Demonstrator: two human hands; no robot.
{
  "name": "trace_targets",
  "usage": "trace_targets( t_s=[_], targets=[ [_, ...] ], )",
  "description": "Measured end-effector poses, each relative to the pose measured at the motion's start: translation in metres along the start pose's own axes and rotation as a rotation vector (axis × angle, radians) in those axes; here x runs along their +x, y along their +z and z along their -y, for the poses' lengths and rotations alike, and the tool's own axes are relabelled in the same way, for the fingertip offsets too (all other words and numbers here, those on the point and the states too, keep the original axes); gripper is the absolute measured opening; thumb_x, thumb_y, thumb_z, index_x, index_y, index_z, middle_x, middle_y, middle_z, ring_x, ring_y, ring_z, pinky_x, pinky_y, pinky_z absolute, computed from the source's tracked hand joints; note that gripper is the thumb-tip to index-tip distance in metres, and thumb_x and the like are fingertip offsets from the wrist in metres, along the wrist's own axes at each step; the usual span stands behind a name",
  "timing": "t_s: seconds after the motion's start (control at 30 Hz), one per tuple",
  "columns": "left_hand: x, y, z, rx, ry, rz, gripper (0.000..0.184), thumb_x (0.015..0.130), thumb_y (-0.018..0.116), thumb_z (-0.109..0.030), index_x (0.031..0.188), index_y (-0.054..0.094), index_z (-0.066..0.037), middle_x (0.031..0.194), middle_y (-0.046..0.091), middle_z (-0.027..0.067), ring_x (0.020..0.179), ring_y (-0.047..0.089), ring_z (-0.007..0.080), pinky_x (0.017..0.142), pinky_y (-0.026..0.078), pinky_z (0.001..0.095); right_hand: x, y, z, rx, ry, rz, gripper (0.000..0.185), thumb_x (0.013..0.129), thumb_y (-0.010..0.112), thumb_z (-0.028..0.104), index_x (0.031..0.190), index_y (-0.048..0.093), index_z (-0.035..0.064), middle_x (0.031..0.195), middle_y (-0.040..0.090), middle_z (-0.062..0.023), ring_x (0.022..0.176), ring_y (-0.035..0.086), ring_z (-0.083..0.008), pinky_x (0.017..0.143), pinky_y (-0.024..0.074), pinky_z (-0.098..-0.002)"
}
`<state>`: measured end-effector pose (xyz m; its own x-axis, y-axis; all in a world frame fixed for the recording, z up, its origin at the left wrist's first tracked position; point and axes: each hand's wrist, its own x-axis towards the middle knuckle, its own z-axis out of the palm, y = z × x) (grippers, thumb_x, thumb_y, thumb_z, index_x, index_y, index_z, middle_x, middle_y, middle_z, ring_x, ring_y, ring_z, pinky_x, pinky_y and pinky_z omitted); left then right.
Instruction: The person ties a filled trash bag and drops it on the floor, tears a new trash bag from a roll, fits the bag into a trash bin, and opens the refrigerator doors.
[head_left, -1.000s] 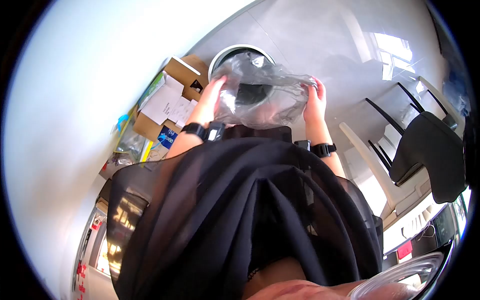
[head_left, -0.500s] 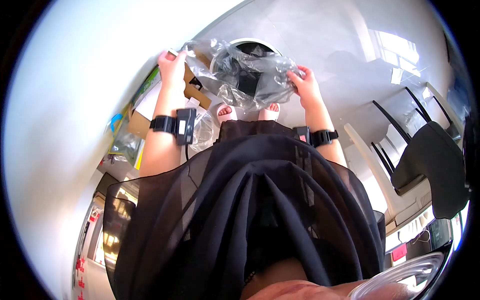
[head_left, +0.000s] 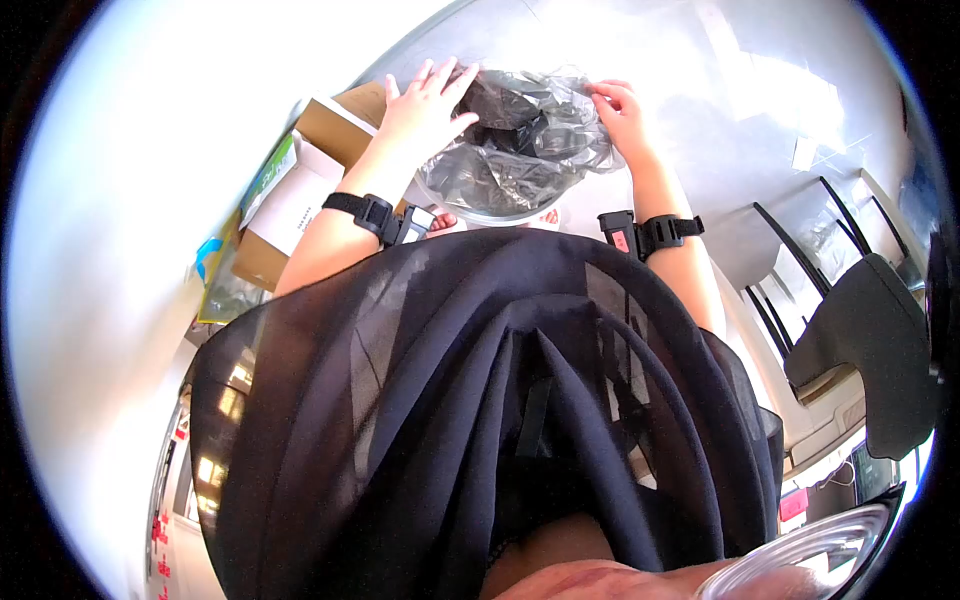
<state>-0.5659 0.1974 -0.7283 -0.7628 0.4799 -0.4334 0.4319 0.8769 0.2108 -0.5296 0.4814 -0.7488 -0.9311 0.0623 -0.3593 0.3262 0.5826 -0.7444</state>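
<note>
A thin grey see-through plastic bag is spread over a round bin, its middle sagging into the dark opening. Part of the pale bin rim shows below the bag, near my feet. My left hand lies with fingers spread on the bag's left edge. On the opposite side, my right hand pinches the bag's upper right edge with bent fingers. Whether the bag wraps fully around the far rim cannot be made out.
Open cardboard boxes stand left of the bin, beside the white wall. To the right is a dark-backed chair. Sunlight glares on the pale floor.
The bag has gone from stretched between both hands to draped over the bin. My left hand has moved right and opened its fingers. The bin appears nearer my body, partly covering my feet.
</note>
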Motion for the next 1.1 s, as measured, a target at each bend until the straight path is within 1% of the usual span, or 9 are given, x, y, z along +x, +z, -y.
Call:
trace_targets(
  t_s=[0.2,0.43,0.57,0.7,0.77,0.8,0.9,1.03,1.1],
  targets=[
    [0.034,0.016,0.027,-0.216,0.079,-0.131,0.031,0.088,0.048,-0.031,0.113,0.053,-0.014,0.092,0.063,0.0141,0.085,0.059,0.0336,0.074,0.047,0.0392,0.010,0.029,-0.041,-0.381,0.072,0.139,0.025,0.082,0.055,0.027,0.097,0.066,0.0107,0.100,0.061,-0.0122,0.090,0.059,-0.0290,0.078,0.0471,-0.0360],
    [0.034,0.010,0.027,-0.336,-0.032,-0.079,0.027,0.087,0.050,-0.027,0.103,0.059,-0.008,0.091,0.062,0.0159,0.087,0.059,0.0330,0.075,0.046,0.0383,-0.007,0.047,-0.104,-0.285,0.380,0.366,0.029,0.079,0.059,0.032,0.099,0.066,0.0124,0.088,0.066,-0.0117,0.085,0.063,-0.0244,0.077,0.0475,-0.0337],
    [0.022,-0.012,0.015,-0.387,0.016,-0.213,0.024,0.086,0.052,-0.023,0.102,0.060,-0.007,0.092,0.062,0.0149,0.087,0.059,0.0320,0.075,0.046,0.0378,-0.023,0.027,-0.088,0.356,0.425,-0.116,0.035,0.076,0.067,0.030,0.105,0.062,0.0103,0.094,0.064,-0.0082,0.088,0.059,-0.0187,0.078,0.0463,-0.0326],
    [0.011,-0.037,-0.012,-0.421,0.157,-0.214,0.025,0.083,0.055,-0.022,0.103,0.060,-0.007,0.089,0.063,0.0129,0.085,0.059,0.0305,0.073,0.047,0.0379,-0.041,-0.006,0.035,0.087,-0.208,0.009,0.040,0.077,0.067,0.027,0.111,0.056,0.0087,0.101,0.061,-0.0099,0.090,0.058,-0.0214,0.078,0.0457,-0.0319],
    [0.008,-0.049,-0.027,-0.427,0.327,-0.316,0.025,0.082,0.057,-0.021,0.103,0.059,-0.008,0.088,0.063,0.0124,0.084,0.059,0.0305,0.073,0.047,0.0376,-0.049,-0.004,0.073,-0.116,-0.133,0.055,0.036,0.079,0.064,0.024,0.110,0.057,0.0071,0.098,0.061,-0.0156,0.089,0.059,-0.0273,0.075,0.0462,-0.0325],
    [0.006,-0.066,-0.035,-0.505,0.254,-0.166,0.029,0.080,0.060,-0.023,0.106,0.059,-0.010,0.093,0.061,0.0128,0.092,0.056,0.0295,0.080,0.045,0.0355,-0.050,0.000,0.071,-0.156,0.086,0.049,0.033,0.081,0.061,0.022,0.109,0.056,0.0047,0.094,0.060,-0.0200,0.089,0.059,-0.0315,0.075,0.0460,-0.0333],
    [-0.002,-0.084,-0.035,-0.567,0.202,-0.285,0.040,0.075,0.066,-0.026,0.111,0.058,-0.011,0.100,0.061,0.0132,0.095,0.056,0.0301,0.084,0.044,0.0350,-0.065,-0.013,0.079,-0.073,0.214,0.005,0.032,0.083,0.057,0.022,0.109,0.056,0.0027,0.091,0.062,-0.0204,0.087,0.060,-0.0322,0.076,0.0455,-0.0334],
    [-0.034,-0.107,-0.020,-0.603,-0.033,-0.077,0.047,0.075,0.069,-0.027,0.117,0.055,-0.012,0.108,0.060,0.0112,0.096,0.059,0.0245,0.083,0.046,0.0336,-0.095,-0.033,0.072,0.010,0.310,-0.096,0.037,0.085,0.056,0.026,0.111,0.055,-0.0006,0.094,0.063,-0.0168,0.087,0.061,-0.0235,0.076,0.0451,-0.0312],
    [-0.043,-0.102,-0.015,-0.736,-0.105,-0.079,0.036,0.079,0.065,-0.022,0.112,0.059,-0.010,0.102,0.062,0.0102,0.089,0.060,0.0194,0.078,0.047,0.0302,-0.111,-0.045,0.079,0.106,0.351,-0.041,0.038,0.086,0.056,0.026,0.112,0.054,-0.0020,0.094,0.064,-0.0163,0.085,0.061,-0.0211,0.075,0.0452,-0.0305]
  ],
)
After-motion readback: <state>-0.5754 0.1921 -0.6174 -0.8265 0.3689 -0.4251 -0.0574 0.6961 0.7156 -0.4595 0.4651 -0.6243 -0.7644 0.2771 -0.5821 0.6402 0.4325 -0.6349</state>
